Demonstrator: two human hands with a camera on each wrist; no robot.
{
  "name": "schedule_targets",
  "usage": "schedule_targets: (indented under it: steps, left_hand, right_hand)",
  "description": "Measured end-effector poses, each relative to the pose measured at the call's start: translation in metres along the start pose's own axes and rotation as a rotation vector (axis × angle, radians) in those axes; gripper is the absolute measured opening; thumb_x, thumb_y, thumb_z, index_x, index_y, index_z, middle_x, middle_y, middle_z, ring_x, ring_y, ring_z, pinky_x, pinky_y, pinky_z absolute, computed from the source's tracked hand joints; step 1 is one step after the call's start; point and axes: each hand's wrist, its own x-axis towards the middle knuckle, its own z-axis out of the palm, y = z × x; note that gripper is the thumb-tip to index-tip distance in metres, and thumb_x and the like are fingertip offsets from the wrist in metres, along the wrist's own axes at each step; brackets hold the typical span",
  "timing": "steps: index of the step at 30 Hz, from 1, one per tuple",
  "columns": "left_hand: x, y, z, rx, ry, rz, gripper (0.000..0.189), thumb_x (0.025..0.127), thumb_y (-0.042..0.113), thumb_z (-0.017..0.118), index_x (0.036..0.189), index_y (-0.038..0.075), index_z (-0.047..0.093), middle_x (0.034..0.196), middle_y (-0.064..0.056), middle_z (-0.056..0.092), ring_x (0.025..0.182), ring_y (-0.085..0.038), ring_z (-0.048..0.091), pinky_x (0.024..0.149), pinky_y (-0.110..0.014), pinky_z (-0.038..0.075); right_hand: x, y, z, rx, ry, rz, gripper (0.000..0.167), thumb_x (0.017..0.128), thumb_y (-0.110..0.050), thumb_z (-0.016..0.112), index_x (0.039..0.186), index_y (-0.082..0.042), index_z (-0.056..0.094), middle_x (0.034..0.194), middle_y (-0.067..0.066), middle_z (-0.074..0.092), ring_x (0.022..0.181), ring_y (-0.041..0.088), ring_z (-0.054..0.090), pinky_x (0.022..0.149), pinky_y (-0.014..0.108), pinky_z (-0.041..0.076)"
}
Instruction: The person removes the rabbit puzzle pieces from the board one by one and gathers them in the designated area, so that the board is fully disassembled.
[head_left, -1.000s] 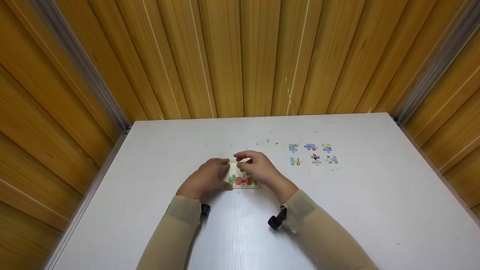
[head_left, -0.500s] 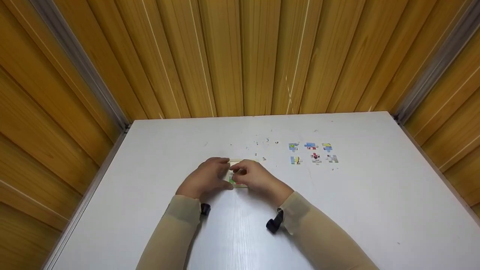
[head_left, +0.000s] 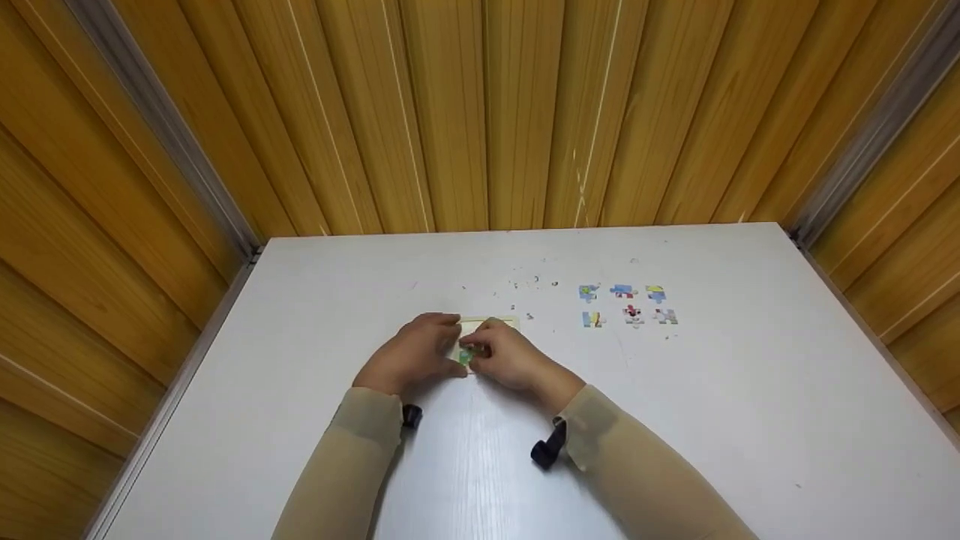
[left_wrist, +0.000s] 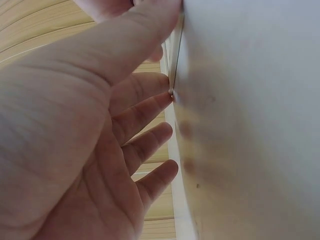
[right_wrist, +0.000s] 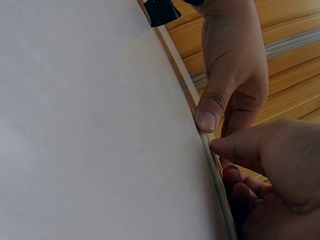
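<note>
A small pale puzzle board [head_left: 512, 321] lies flat on the white table, mostly covered by the hands. My left hand [head_left: 411, 354] grips its left side, thumb at the near edge and index finger at the far edge. In the left wrist view, the other fingers of the left hand [left_wrist: 95, 115] are spread beside the thin board [left_wrist: 175, 55]. Over the board's left part, my right hand [head_left: 516, 358] pinches a small puzzle piece, largely hidden by its fingertips. Green printing shows just below them. In the right wrist view, the right thumb [right_wrist: 237, 146] is close over the board's edge.
To the right lie several loose puzzle pieces in two rows, among them a red-and-white piece [head_left: 632, 314] and a blue-and-yellow piece [head_left: 655, 293]. Tiny crumbs are scattered beyond the board. Wood-panelled walls [head_left: 480, 112] enclose the white table [head_left: 337, 285].
My right hand has come from the board's upper part toward its lower left, its fingertips drawing closer together. My left hand has stayed at the board's left side.
</note>
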Motion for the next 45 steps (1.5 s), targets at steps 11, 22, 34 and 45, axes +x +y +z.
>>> schedule_targets:
  steps: [11,22,34,45]
  left_hand:
    - [0.001,0.002,-0.001,-0.01,-0.02,-0.045,0.077,0.095,0.031,0.095,0.161,0.007,0.063,0.179,-0.007,0.049,0.171,-0.036,0.039,0.142,-0.055,0.033]
    - [0.001,0.003,0.0,-0.013,-0.019,-0.055,0.075,0.095,0.031,0.095,0.16,0.009,0.065,0.179,-0.005,0.05,0.172,-0.033,0.039,0.142,-0.054,0.034]
    - [-0.002,0.003,0.0,-0.003,-0.001,-0.038,0.071,0.095,0.029,0.094,0.157,0.008,0.067,0.177,-0.006,0.053,0.171,-0.034,0.039,0.141,-0.053,0.034]
    - [0.0,0.003,0.0,0.012,-0.01,-0.032,0.067,0.094,0.029,0.095,0.154,0.011,0.07,0.177,-0.007,0.052,0.172,-0.036,0.038,0.142,-0.055,0.033]
  right_hand:
    - [0.001,0.001,-0.005,-0.015,0.007,0.042,0.049,0.097,-0.01,0.084,0.143,0.001,0.076,0.123,0.012,0.061,0.102,0.017,0.058,0.093,0.033,0.052]
    - [0.001,0.003,-0.01,-0.018,-0.032,0.027,0.04,0.096,-0.01,0.087,0.134,0.0,0.078,0.121,0.012,0.063,0.1,0.016,0.056,0.091,0.031,0.049]
    - [0.002,0.007,-0.007,0.068,-0.041,0.004,0.035,0.098,-0.004,0.084,0.131,-0.004,0.071,0.106,0.006,0.069,0.094,0.012,0.06,0.088,0.029,0.052]
    - [0.002,0.008,-0.009,0.108,-0.05,0.039,0.038,0.097,-0.006,0.083,0.135,-0.002,0.076,0.108,0.006,0.071,0.094,0.012,0.061,0.083,0.024,0.053]
